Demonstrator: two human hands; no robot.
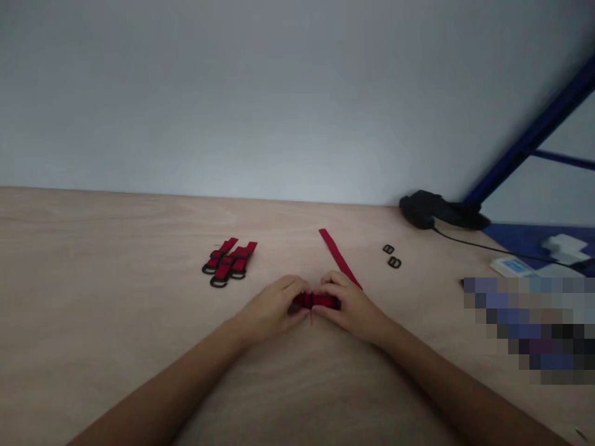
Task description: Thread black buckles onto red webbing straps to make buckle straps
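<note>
Between my two hands is a red webbing strap [324, 301] with a dark buckle around it. My left hand [281, 305] pinches its left part, fingers curled over the top and thumb below. From the other side, my right hand [349, 303] grips the strap's right part in the same way. A thin red end hangs below the buckle toward me. Just beyond my right hand lies a flat red strap [338, 254]. Several red straps with black buckles and D-rings [227, 263] lie together to the left of my hands.
Two loose black slide buckles [391, 255] lie right of the flat strap. A black device with a cable [437, 210] rests near the wall at the back right. A white and blue box [511, 267] is at the right, beside a pixelated area. The wooden tabletop [116, 297] meets a pale wall.
</note>
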